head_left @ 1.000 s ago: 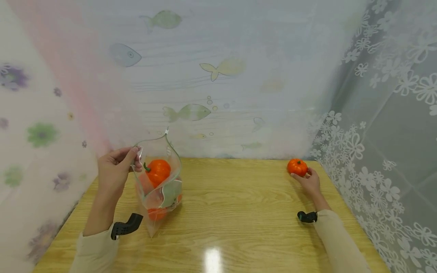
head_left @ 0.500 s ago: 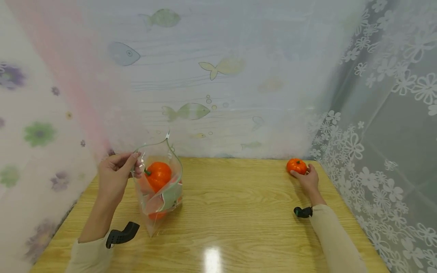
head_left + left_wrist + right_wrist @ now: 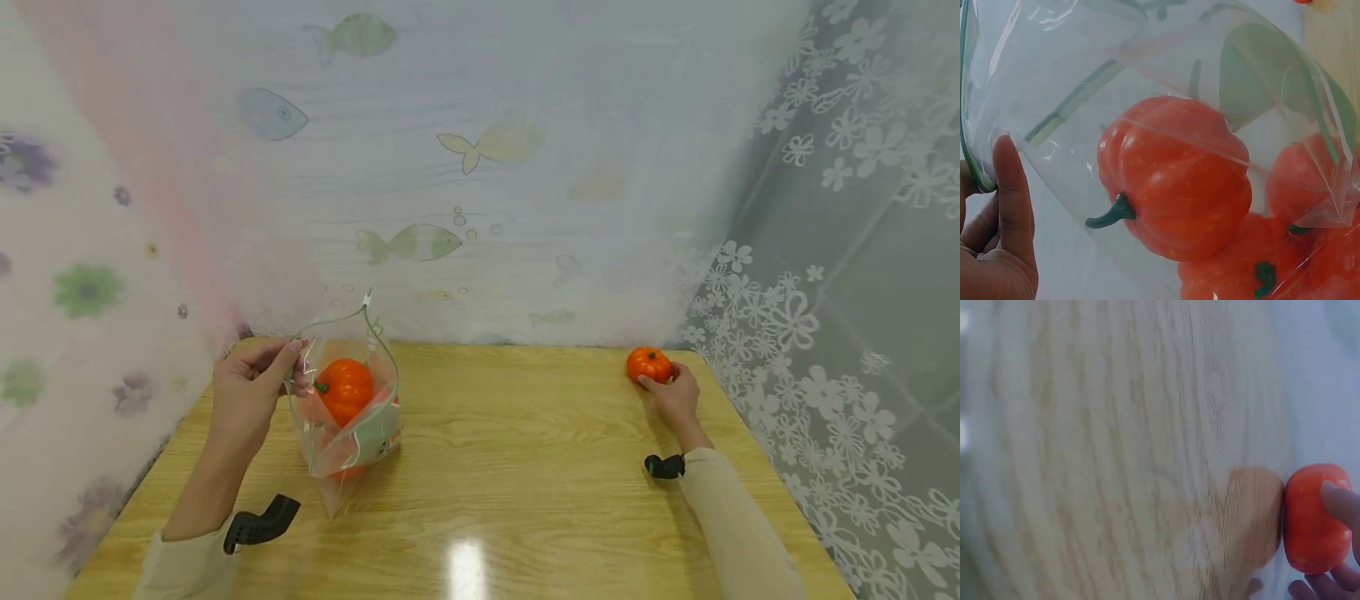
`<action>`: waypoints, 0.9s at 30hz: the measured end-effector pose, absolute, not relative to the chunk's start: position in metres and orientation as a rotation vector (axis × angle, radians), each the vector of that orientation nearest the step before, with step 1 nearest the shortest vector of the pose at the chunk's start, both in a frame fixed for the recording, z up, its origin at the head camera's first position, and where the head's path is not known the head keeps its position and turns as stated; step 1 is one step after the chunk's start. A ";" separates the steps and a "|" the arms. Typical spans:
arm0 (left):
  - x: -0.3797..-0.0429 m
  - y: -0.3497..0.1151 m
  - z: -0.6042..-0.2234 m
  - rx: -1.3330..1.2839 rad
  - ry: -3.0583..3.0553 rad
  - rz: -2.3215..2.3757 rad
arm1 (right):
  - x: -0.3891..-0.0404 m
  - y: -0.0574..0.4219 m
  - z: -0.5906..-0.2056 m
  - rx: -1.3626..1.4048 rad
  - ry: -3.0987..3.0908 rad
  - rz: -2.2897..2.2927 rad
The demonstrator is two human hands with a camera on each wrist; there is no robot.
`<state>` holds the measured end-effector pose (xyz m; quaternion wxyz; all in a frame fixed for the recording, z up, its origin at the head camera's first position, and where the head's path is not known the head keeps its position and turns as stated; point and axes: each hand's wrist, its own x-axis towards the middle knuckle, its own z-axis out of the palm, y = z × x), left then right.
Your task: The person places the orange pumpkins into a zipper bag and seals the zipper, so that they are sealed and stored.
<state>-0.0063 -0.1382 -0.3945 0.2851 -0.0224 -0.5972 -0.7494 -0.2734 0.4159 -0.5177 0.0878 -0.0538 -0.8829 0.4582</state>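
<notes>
- wood table [image 3: 510, 483], fish pictures [image 3: 426, 242] at twelve o'clock.
- at ten: left hand [image 3: 249, 385] pinches clear bag [image 3: 352, 450].
- at two: right hand [image 3: 678, 397] holds pumpkin [image 3: 647, 364], likely light, stiff, slippery; grip its sides.

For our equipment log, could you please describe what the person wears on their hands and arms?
The left sleeve and right sleeve are plain beige. A black, bent left wrist device and similar right wrist device show at the cuffs. The left hand and right hand have no gloves.
</notes>
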 end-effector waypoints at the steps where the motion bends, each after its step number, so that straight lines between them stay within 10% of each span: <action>1: -0.005 -0.137 -0.394 -0.062 -1.599 -2.001 | -0.272 0.415 -0.517 -0.161 -2.622 1.364; 27: 0.030 -0.115 -0.388 -0.034 -1.601 -1.984 | -0.159 0.340 -0.497 0.275 -2.464 2.075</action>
